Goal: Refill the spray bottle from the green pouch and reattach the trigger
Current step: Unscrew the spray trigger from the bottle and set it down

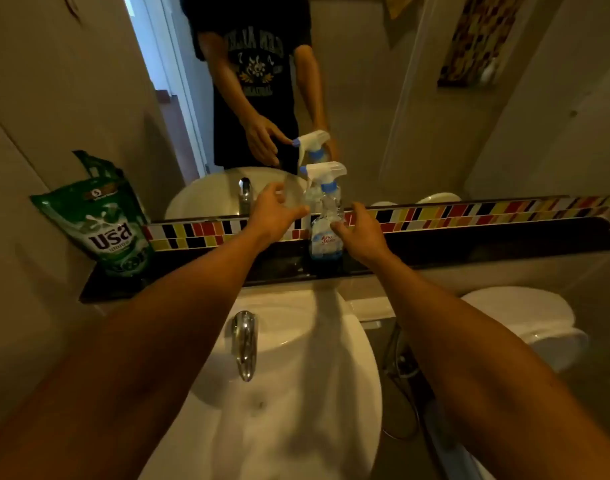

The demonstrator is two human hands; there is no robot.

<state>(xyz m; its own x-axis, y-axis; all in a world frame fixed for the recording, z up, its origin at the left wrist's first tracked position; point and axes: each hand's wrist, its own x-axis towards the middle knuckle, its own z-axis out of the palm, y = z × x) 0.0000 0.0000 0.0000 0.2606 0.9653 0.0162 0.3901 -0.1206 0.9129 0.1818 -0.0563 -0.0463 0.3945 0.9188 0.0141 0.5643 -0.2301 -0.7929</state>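
A clear spray bottle [326, 233] with a blue and white label stands upright on the dark shelf [469, 240] under the mirror. Its white trigger head [326, 171] with a blue collar sits on top. My left hand [274, 216] hovers just left of the bottle, fingers apart, holding nothing. My right hand [364, 233] is at the bottle's right side, fingers spread, fingertips near or touching the label. The green pouch [104, 225] leans upright against the wall at the shelf's left end, well away from both hands.
A white sink [296, 410] with a chrome tap [244, 341] lies below the shelf. A toilet [525, 320] stands to the right. The mirror [365, 98] reflects a person's torso and the bottle. Coloured tiles [469, 211] line the shelf's back.
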